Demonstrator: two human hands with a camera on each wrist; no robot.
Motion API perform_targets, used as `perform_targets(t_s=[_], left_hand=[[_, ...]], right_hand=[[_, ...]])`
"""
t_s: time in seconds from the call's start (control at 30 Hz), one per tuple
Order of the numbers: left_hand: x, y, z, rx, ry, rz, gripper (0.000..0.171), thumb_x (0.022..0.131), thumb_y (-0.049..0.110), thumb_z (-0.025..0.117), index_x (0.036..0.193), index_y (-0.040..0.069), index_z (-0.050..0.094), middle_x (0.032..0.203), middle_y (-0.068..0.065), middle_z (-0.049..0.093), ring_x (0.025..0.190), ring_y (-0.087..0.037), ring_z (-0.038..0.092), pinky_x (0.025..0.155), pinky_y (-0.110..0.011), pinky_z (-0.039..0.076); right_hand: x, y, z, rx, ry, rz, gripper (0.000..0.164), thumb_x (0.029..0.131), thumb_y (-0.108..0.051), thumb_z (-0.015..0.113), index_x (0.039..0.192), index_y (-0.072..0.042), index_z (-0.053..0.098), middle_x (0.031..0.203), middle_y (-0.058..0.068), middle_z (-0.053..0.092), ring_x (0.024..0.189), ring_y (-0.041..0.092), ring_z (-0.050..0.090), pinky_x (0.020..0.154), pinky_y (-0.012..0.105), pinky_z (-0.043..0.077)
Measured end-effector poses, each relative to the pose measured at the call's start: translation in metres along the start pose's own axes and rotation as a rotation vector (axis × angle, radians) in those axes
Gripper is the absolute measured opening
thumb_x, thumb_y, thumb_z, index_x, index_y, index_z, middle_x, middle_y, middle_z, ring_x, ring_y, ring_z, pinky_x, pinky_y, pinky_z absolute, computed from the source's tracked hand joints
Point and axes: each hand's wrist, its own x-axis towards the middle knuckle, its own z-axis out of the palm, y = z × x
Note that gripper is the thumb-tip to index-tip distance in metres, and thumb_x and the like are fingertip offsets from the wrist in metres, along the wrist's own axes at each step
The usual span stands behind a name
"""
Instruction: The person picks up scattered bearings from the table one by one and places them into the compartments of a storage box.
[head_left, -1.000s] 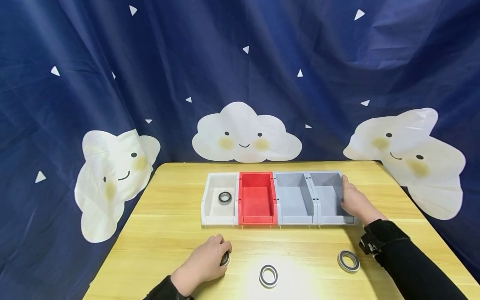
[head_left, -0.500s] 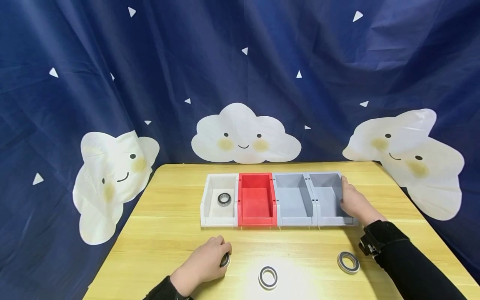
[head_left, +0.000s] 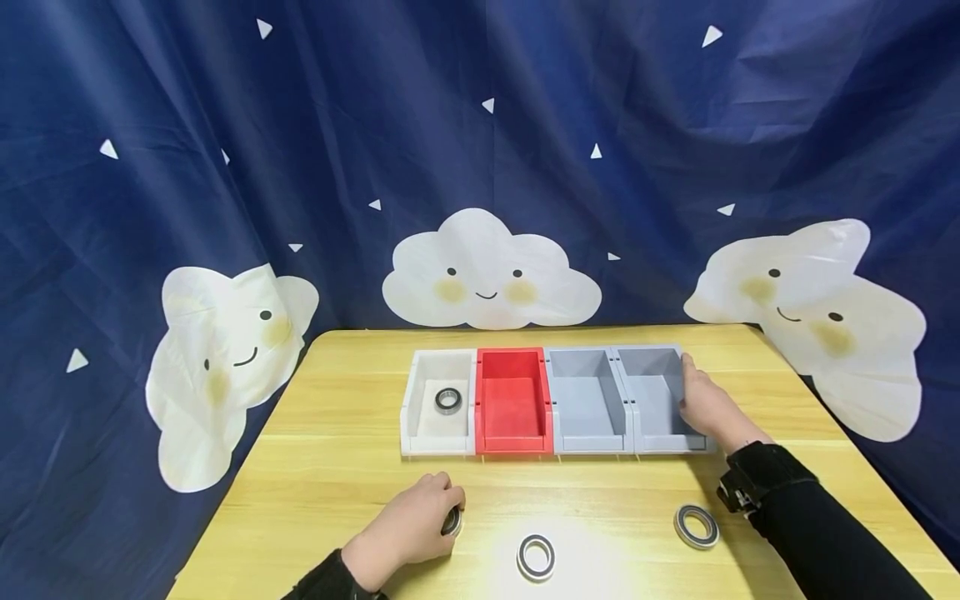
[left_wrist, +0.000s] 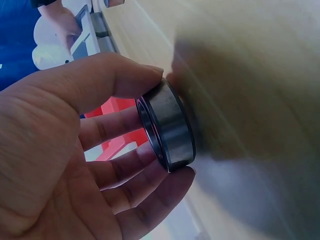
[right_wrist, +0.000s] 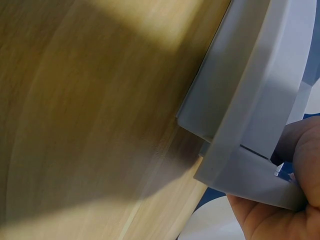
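In the head view my left hand point(head_left: 408, 525) is low over the table, left of centre, pinching a ball bearing point(head_left: 452, 522). The left wrist view shows this bearing point(left_wrist: 174, 127) tilted, its metal rim between thumb and fingertips; whether it touches the table I cannot tell. My right hand point(head_left: 712, 406) grips the outer side wall of the rightmost grey bin point(head_left: 663, 443). Seen from the right wrist, the thumb and fingers are on either side of that grey wall point(right_wrist: 260, 125), near its end. Another bearing point(head_left: 448, 411) lies flat inside the white bin point(head_left: 438, 445).
A red bin point(head_left: 514, 444) and a second grey bin point(head_left: 592, 444) stand between the white bin and the gripped one, joined in a row. Two more bearings lie on the table, one front centre point(head_left: 522, 560) and one by the right forearm point(head_left: 681, 530). A blue curtain point(head_left: 480, 167) hangs behind.
Both hands keep their hold and stay nearly still. The head view shifts very slightly, so the scene sits a little lower in the picture.
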Motion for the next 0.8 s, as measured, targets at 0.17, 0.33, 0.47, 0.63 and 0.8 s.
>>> perform_targets(t_s=[0.17, 0.33, 0.47, 0.63, 0.8], left_hand=[[0.004, -0.001, -0.004, 0.017, 0.013, 0.015, 0.030, 0.070, 0.018, 0.082, 0.094, 0.016, 0.065, 0.085, 0.006, 0.046, 0.077, -0.010, 0.042, 0.061, -0.023, 0.041], [0.009, 0.000, -0.009, 0.047, 0.016, 0.027, 0.027, 0.073, 0.019, 0.080, 0.095, 0.016, 0.065, 0.084, 0.006, 0.046, 0.075, -0.009, 0.043, 0.061, -0.023, 0.041], [0.013, 0.001, -0.017, 0.073, 0.008, 0.039, 0.026, 0.074, 0.019, 0.080, 0.095, 0.015, 0.066, 0.084, 0.006, 0.047, 0.074, -0.008, 0.043, 0.061, -0.023, 0.041], [0.023, 0.003, -0.029, 0.094, -0.007, 0.053, 0.026, 0.075, 0.021, 0.079, 0.097, 0.015, 0.067, 0.085, 0.005, 0.049, 0.076, -0.011, 0.046, 0.061, -0.024, 0.042], [0.036, 0.004, -0.038, 0.097, -0.002, 0.063, 0.032, 0.076, 0.022, 0.079, 0.105, 0.015, 0.068, 0.091, 0.003, 0.053, 0.080, -0.012, 0.049, 0.064, -0.025, 0.044]], right_hand=[[0.000, 0.002, 0.002, -0.002, 0.013, -0.005, 0.082, 0.083, 0.009, 0.057, 0.144, 0.026, 0.005, 0.126, 0.053, 0.039, 0.112, 0.058, 0.051, 0.093, 0.065, 0.044], [0.001, 0.002, 0.002, -0.008, 0.019, -0.008, 0.083, 0.082, 0.009, 0.058, 0.144, 0.026, 0.005, 0.126, 0.053, 0.039, 0.113, 0.058, 0.051, 0.093, 0.065, 0.044], [0.001, 0.000, 0.002, -0.003, 0.011, -0.005, 0.082, 0.082, 0.009, 0.058, 0.144, 0.025, 0.006, 0.127, 0.053, 0.039, 0.112, 0.057, 0.051, 0.092, 0.064, 0.045], [0.000, 0.001, 0.003, 0.003, 0.018, -0.012, 0.082, 0.081, 0.010, 0.056, 0.143, 0.026, 0.006, 0.127, 0.053, 0.038, 0.113, 0.058, 0.050, 0.093, 0.065, 0.044], [0.001, 0.003, 0.003, -0.001, 0.027, -0.019, 0.081, 0.081, 0.009, 0.056, 0.143, 0.026, 0.006, 0.128, 0.054, 0.038, 0.116, 0.060, 0.048, 0.096, 0.066, 0.042]])
